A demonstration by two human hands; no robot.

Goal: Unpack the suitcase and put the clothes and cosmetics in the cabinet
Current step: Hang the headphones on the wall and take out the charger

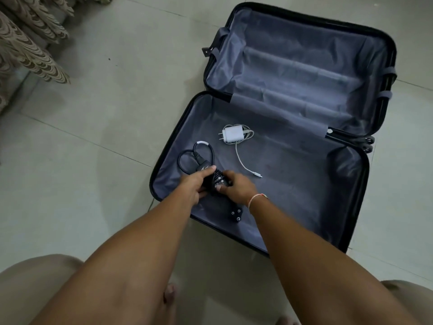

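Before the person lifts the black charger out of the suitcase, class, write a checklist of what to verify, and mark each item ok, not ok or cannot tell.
1. Left hand holds the black charger: ok.
2. Right hand holds it too: ok.
3. Its looped black cable lies free of the white charger: ok.
4. Its plug is clear of the suitcase rim: ok.
5. Clothes and cosmetics already out: ok.
6. Cabinet ready: cannot tell, out of view.

Lay open on pale grey-green floor tiles (pixel 93 127): a black-shelled suitcase (pixel 365 158) lined in plain blue-grey fabric. Held inside, near half: a white charger (pixel 230 134) with white cable, and to its left a black adapter (pixel 216 181) with black cord. Hung far left: a beige curtain (pixel 30 43) patterned in brown scallops.
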